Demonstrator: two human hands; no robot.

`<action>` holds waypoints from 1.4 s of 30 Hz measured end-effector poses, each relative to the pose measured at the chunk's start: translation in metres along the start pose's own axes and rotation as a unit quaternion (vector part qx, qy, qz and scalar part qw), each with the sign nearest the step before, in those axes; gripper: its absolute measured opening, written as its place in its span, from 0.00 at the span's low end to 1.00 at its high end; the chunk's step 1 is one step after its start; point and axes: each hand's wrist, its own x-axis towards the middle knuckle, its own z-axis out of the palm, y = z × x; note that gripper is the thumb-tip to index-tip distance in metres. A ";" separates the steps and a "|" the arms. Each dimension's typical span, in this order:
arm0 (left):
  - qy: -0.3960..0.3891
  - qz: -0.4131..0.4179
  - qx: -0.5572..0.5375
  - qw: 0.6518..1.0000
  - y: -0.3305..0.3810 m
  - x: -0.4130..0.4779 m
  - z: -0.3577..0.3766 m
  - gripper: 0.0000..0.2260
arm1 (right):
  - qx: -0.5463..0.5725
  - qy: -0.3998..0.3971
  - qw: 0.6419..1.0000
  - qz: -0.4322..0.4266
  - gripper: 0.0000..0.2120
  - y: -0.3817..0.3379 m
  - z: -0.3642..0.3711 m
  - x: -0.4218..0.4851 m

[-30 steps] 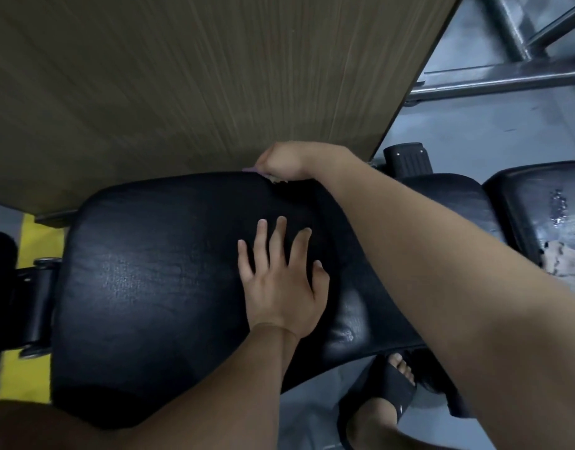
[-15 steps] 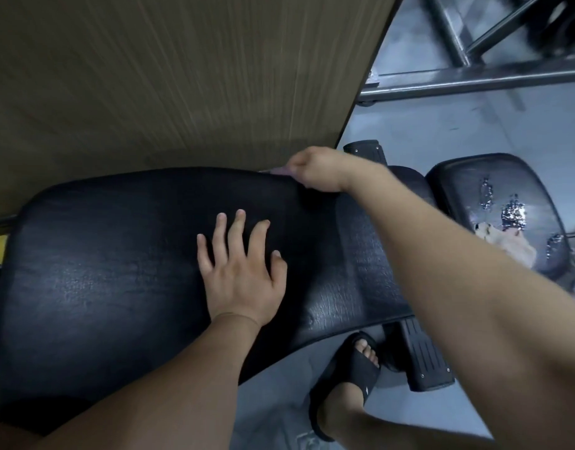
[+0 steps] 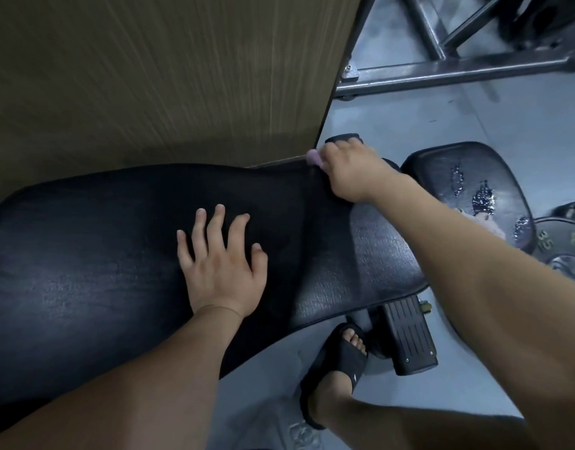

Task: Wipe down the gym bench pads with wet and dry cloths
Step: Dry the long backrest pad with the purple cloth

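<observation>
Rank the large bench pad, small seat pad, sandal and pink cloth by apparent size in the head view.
1. large bench pad
2. small seat pad, partly hidden
3. sandal
4. pink cloth, mostly hidden in the right hand

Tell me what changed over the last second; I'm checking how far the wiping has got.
The right hand, gripping a pink cloth, slid rightward along the far edge of the bench pad toward its narrow end. Nothing was let go. The left hand stayed flat on the pad.
</observation>
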 end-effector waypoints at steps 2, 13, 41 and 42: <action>-0.001 -0.001 0.001 1.000 0.000 0.000 0.000 0.23 | 0.021 0.031 0.999 0.018 0.15 0.003 0.003 -0.001; 0.002 0.000 0.005 1.000 -0.001 0.000 0.000 0.24 | 0.130 0.022 0.987 -0.088 0.27 -0.034 0.015 0.004; 0.006 0.003 0.007 1.000 -0.001 0.000 0.001 0.24 | 0.109 -0.073 0.980 0.151 0.25 0.053 -0.009 0.018; 0.006 0.003 0.006 1.000 -0.001 -0.001 0.001 0.24 | 0.109 -0.073 0.977 0.168 0.25 0.056 -0.012 0.013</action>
